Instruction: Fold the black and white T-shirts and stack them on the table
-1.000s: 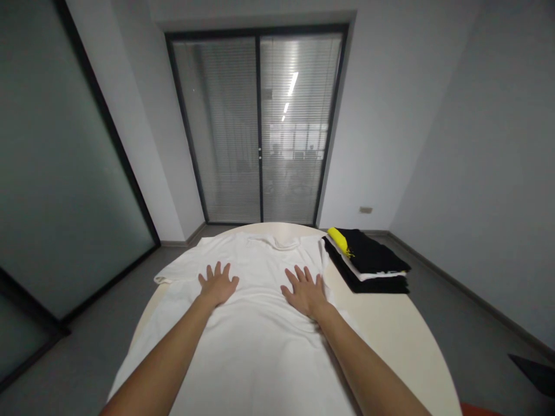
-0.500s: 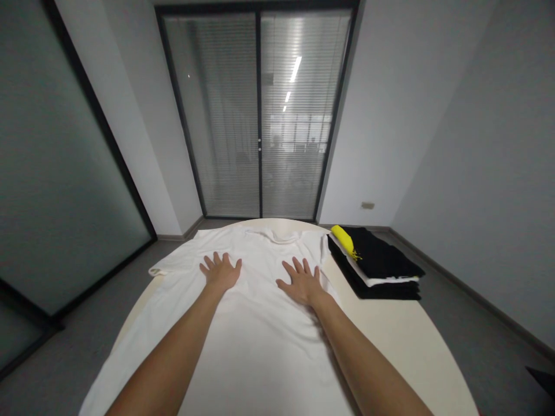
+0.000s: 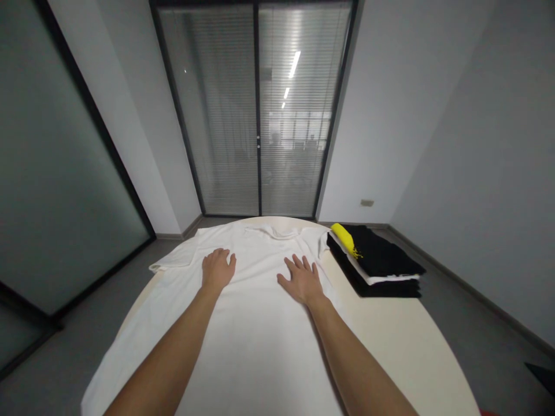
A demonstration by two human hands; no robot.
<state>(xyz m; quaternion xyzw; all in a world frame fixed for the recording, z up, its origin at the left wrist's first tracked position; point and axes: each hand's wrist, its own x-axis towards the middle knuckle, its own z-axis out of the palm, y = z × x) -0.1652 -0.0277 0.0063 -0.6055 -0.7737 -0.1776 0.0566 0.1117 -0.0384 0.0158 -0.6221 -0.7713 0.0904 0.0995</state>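
A white T-shirt [image 3: 260,323] lies spread over the round table, its collar at the far edge and one sleeve reaching the table's left side. My left hand [image 3: 217,269] rests on the upper left of the shirt, fingers slightly bent and apart, holding nothing. On the upper right of the fabric, my right hand [image 3: 301,280] lies palm down with its fingers spread. Both hands touch the cloth below the collar.
A stack of folded black and white clothes [image 3: 381,254] sits at the table's far right, with a yellow patch on its top garment. The cream table [image 3: 399,341] shows along the right. Beyond it stand glass doors with blinds [image 3: 260,173].
My left hand's fingers have drawn closer together and bent, and the hand has shifted slightly. The shirt's creases between and below my hands look smoother. My right hand has barely moved.
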